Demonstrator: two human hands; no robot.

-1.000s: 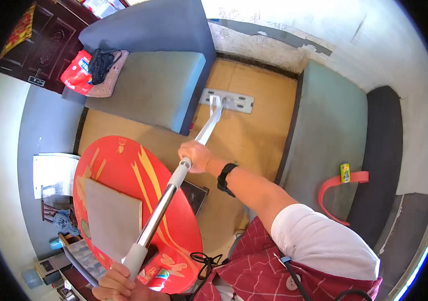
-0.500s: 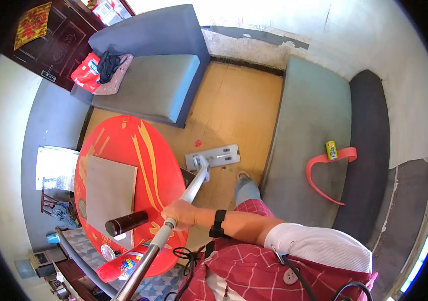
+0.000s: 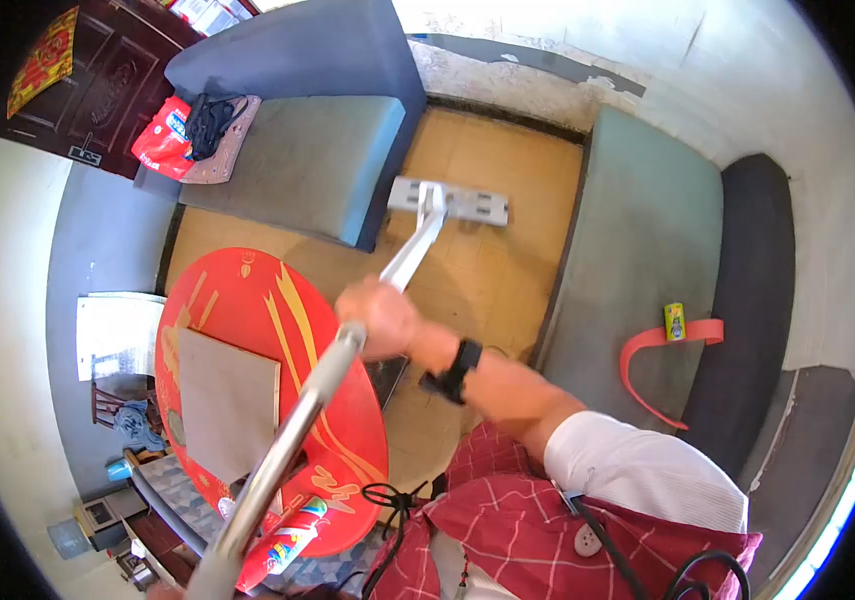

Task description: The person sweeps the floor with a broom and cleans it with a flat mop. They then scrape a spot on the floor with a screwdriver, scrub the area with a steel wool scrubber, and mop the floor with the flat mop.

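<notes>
Right now, the right hand [image 3: 377, 315] is wrapped around the mop handle [image 3: 292, 440], fist closed, a black watch [image 3: 464, 370] just behind it on the wrist. Down at the lower border, only a sliver of the left hand [image 3: 163, 592] shows beside the handle's near end; whether it's clenched or loose, I can't tell. Follow the pole out and there's the flat mop head [image 3: 467, 203], out over the yellow floor [image 3: 497, 290], its left end right up by the front corner of the grey couch [image 3: 287, 150]. Touching? Can't tell from here. On the other side there's more room: a strip of floor stretches across to the long edge of the green-grey bench seat [image 3: 637, 260], and another runs back to the dark baseboard [image 3: 507, 118]. Closer in, the pole crosses above the rounded edge of the red surface [image 3: 362, 425], with a flat board [image 3: 227, 400] lying on it and a red packet [image 3: 282, 550] near its lower rim, next to the handle. Floor shows between that curve and the couch, too. Over on the bench seat, a yellow-green can [image 3: 674, 321] sits against a pink band [image 3: 702, 331], well apart from the mop.
</notes>
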